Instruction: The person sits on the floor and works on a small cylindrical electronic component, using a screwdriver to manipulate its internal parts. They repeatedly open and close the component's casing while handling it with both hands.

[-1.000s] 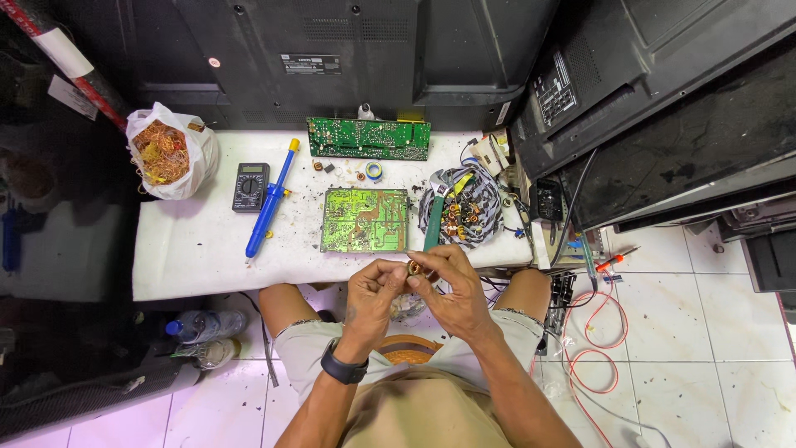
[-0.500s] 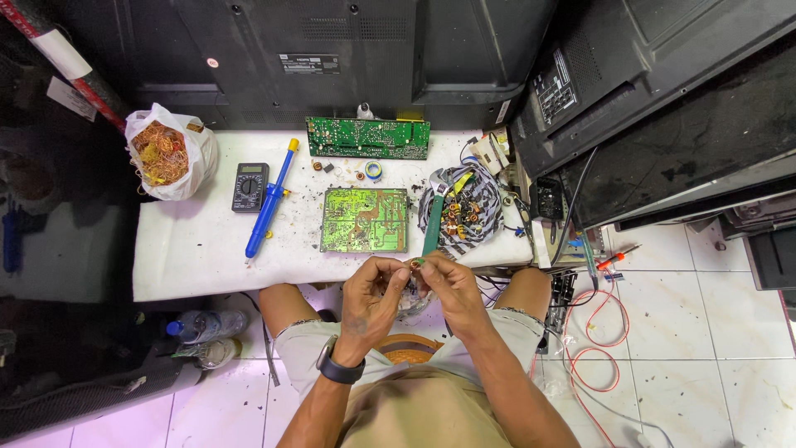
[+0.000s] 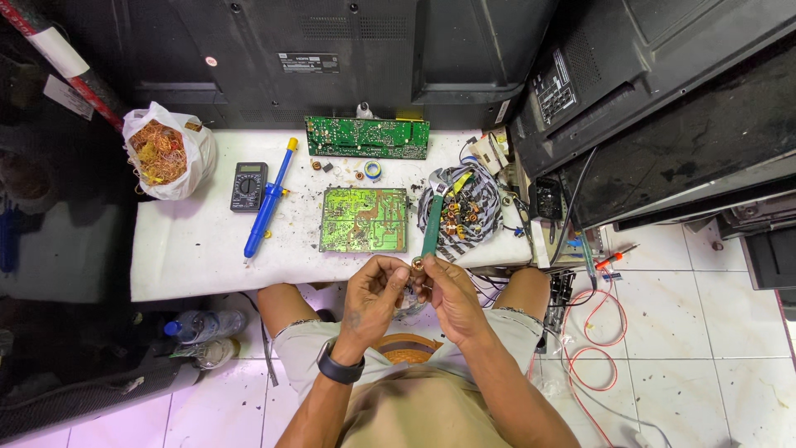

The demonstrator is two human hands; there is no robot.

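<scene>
Copper-coloured small coil part [image 3: 417, 265] sits pinched between both hands, just off the near edge of the white worktop [image 3: 191, 249], above the person's lap. Left hand [image 3: 373, 294]: fingers curled in, tips pressed on the part from the left side; black wristband on that wrist. Right hand [image 3: 452, 294]: thumb and forefinger closed on the same part from the right. Hands touch each other at the fingertips. Part is too small to make out its detail.

On the worktop, just beyond the hands: green circuit board [image 3: 363, 219] lying flat, solder side up. Right of it a green-handled wrench [image 3: 433, 217] rests across a striped cloth [image 3: 485, 217] holding a heap of small copper coils. Second circuit board [image 3: 367, 137], longer, lies at the far edge, component side up. A few loose small parts and a roll of tape [image 3: 374, 169] sit between the two boards.

Left of the boards: blue desoldering pump [image 3: 267, 203] with yellow tip, lying diagonal; dark multimeter [image 3: 248, 186] just beside it. Far left corner: white plastic bag [image 3: 166, 151] full of tangled copper wire.

Black TV backs stand behind and to the right of the worktop. Red wire [image 3: 593, 348] loops on the white tiled floor at right. Plastic bottle [image 3: 199, 325] lies on the floor at left.
</scene>
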